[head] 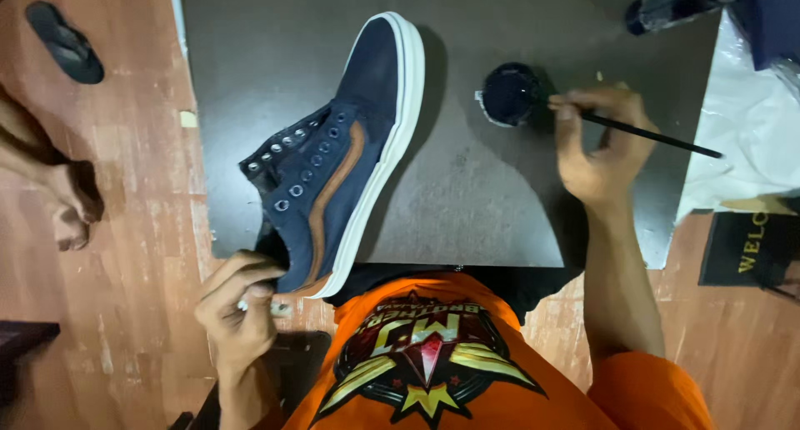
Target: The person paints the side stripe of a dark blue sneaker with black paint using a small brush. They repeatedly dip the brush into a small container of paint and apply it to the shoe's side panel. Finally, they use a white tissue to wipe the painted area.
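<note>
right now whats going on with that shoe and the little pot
A person in an orange shirt works over a dark board. The left hand grips the heel of a navy sneaker with a brown side stripe, white sole and no laces. The right hand holds a thin brush, its tip at a small open pot of dark paint beside the shoe.

I look down on a home shoe-repainting corner: dark worktop [500,222] on worn tiled floor [125,272], sandal [65,40], paint pot [510,94].
</note>
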